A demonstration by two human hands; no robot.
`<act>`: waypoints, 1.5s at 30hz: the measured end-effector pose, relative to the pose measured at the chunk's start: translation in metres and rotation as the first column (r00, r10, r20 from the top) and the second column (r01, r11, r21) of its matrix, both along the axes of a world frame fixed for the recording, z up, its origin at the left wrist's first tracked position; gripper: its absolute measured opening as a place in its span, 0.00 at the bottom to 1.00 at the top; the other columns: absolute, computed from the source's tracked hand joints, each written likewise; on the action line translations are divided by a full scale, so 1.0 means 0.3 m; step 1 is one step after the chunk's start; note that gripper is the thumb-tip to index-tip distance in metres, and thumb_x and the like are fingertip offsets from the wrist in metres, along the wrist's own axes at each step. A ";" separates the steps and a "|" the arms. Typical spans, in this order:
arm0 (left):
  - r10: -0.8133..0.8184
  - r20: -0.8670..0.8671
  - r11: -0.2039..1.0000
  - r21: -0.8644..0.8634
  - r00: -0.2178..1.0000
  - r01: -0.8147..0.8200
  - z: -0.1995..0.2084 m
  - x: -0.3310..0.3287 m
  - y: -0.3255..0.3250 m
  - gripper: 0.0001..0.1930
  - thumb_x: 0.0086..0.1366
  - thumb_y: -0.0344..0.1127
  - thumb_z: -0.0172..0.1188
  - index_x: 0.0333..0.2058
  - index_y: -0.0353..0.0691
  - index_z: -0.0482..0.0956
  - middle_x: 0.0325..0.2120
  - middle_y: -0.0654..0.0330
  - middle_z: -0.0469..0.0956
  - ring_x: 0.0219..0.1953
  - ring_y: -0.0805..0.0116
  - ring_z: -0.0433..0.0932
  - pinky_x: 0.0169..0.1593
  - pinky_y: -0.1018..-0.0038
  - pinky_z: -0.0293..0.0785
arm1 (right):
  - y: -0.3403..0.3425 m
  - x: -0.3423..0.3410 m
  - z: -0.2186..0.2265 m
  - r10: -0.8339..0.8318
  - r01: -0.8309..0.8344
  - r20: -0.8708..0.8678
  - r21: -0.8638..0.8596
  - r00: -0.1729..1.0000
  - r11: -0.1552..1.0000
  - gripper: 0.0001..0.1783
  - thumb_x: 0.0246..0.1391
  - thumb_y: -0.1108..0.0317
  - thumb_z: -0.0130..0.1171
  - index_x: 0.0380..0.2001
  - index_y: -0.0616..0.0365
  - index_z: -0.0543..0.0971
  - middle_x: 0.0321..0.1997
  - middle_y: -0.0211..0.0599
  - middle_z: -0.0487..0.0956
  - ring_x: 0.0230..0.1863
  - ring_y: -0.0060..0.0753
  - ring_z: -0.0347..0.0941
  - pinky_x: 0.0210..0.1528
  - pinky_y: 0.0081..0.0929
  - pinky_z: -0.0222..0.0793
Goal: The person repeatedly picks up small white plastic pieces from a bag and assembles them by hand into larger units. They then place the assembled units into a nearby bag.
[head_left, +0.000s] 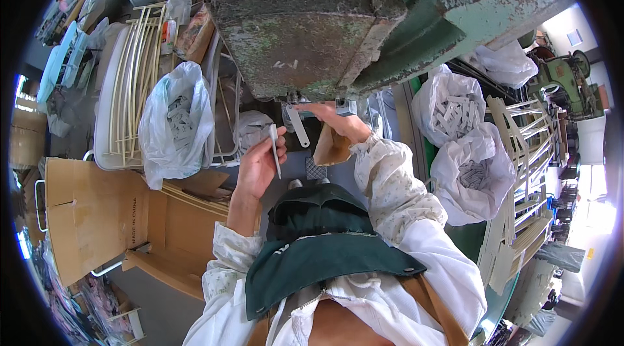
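My left hand [258, 165] is closed around a thin, flat, pale grey strip [275, 151], which stands nearly upright between thumb and fingers. Just under the head of a large machine, my right hand [339, 122] reaches leftward with its fingers straight and close together. Its fingertips are at the upper end of a second pale strip [299, 128], rounded and with a small hole at its lower end. The thumb is hidden, and the grip on this strip is partly covered. Below the right hand is a brown cardboard piece [333, 147].
The worn green machine head [305, 47] hangs low over both hands. Bags of grey strips stand left [175, 122] and right, an upper bag [448, 102] and a lower bag [471, 174]. An open cardboard box [97, 216] is at lower left; metal racks [133, 86] stand behind.
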State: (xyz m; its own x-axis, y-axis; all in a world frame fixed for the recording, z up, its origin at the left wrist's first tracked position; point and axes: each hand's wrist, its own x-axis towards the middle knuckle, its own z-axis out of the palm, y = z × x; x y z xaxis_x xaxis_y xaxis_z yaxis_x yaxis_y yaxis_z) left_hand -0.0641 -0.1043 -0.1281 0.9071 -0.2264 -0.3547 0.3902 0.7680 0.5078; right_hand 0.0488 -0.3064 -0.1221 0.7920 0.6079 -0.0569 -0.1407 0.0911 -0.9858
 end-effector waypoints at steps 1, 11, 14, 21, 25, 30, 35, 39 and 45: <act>0.030 -0.004 0.999 0.042 1.000 -0.030 0.002 0.005 -0.014 0.17 0.69 0.37 0.48 0.50 0.30 0.69 0.30 0.62 0.72 0.29 0.73 0.68 0.35 0.78 0.65 | 0.010 -0.005 0.021 0.007 -0.004 -0.059 0.037 0.998 0.999 0.11 0.59 0.68 0.50 0.44 0.57 0.76 0.48 0.32 0.71 0.48 0.27 0.65 0.52 0.27 0.61; 0.122 0.154 0.899 0.401 0.981 -0.175 0.021 -0.013 -0.037 0.09 0.62 0.28 0.59 0.40 0.34 0.74 0.25 0.61 0.75 0.25 0.74 0.73 0.28 0.79 0.66 | 0.068 -0.025 0.001 -0.314 0.423 0.392 -0.233 0.865 0.876 0.10 0.48 0.66 0.66 0.29 0.61 0.81 0.25 0.29 0.79 0.25 0.19 0.70 0.31 0.22 0.68; 0.255 0.190 0.845 0.433 0.948 -0.314 0.068 0.005 -0.057 0.06 0.59 0.26 0.61 0.34 0.33 0.74 0.22 0.62 0.74 0.22 0.76 0.71 0.26 0.81 0.64 | 0.052 -0.057 0.084 -0.498 0.534 0.508 0.085 0.703 0.841 0.08 0.48 0.68 0.66 0.27 0.61 0.80 0.23 0.29 0.78 0.24 0.19 0.69 0.31 0.22 0.68; 0.222 0.303 0.833 0.436 0.927 -0.342 0.073 0.142 -0.097 0.07 0.59 0.26 0.61 0.32 0.34 0.71 0.21 0.62 0.74 0.19 0.79 0.69 0.24 0.83 0.62 | 0.037 -0.116 0.143 -0.237 0.333 0.325 -0.282 0.916 0.900 0.12 0.46 0.65 0.68 0.29 0.62 0.79 0.24 0.35 0.78 0.27 0.21 0.71 0.32 0.26 0.68; 0.217 0.282 0.809 0.483 0.935 -0.333 0.083 0.140 -0.100 0.07 0.59 0.28 0.61 0.31 0.35 0.71 0.19 0.64 0.73 0.15 0.80 0.67 0.18 0.84 0.58 | 0.007 -0.138 0.099 -0.022 0.210 0.369 -0.479 0.929 0.852 0.18 0.49 0.53 0.65 0.24 0.61 0.81 0.16 0.33 0.76 0.21 0.17 0.69 0.26 0.25 0.66; 0.099 0.210 0.769 0.604 0.973 -0.208 0.128 0.180 -0.049 0.09 0.59 0.33 0.62 0.28 0.35 0.73 0.16 0.61 0.74 0.11 0.82 0.65 0.15 0.85 0.56 | 0.013 -0.133 0.118 -0.144 0.211 0.205 -0.354 0.968 0.911 0.13 0.52 0.64 0.61 0.25 0.66 0.79 0.18 0.28 0.76 0.22 0.16 0.67 0.25 0.21 0.64; 0.076 0.150 0.752 0.641 0.986 -0.155 0.086 0.170 -0.022 0.08 0.59 0.33 0.62 0.27 0.36 0.73 0.15 0.63 0.73 0.10 0.82 0.64 0.13 0.85 0.54 | 0.032 -0.165 0.146 -0.192 0.220 0.109 -0.396 0.975 0.892 0.13 0.49 0.64 0.61 0.27 0.67 0.79 0.18 0.30 0.75 0.21 0.17 0.67 0.24 0.21 0.63; 0.078 0.209 0.805 0.563 0.975 -0.185 0.115 0.145 -0.003 0.08 0.59 0.32 0.62 0.27 0.37 0.72 0.15 0.63 0.72 0.11 0.82 0.64 0.14 0.85 0.55 | 0.021 -0.153 0.091 -0.166 0.182 0.074 -0.361 0.983 0.915 0.12 0.52 0.66 0.59 0.29 0.68 0.78 0.22 0.33 0.78 0.23 0.20 0.71 0.26 0.21 0.66; 0.060 0.214 0.827 0.536 0.975 -0.169 0.119 0.191 -0.034 0.09 0.58 0.31 0.63 0.26 0.37 0.71 0.15 0.63 0.72 0.11 0.82 0.64 0.15 0.86 0.56 | 0.013 -0.158 0.083 -0.108 0.120 0.056 -0.295 0.993 0.948 0.11 0.56 0.67 0.54 0.32 0.67 0.77 0.22 0.34 0.80 0.25 0.20 0.75 0.30 0.18 0.67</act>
State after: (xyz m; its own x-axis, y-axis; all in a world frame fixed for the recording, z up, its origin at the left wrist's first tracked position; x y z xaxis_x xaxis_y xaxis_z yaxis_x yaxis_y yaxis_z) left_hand -0.0069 -0.1145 -0.0924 0.9740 0.0656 -0.2168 0.1772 0.3756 0.9097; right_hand 0.0016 -0.3024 -0.0971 0.8603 0.4733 -0.1896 -0.1083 -0.1938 -0.9751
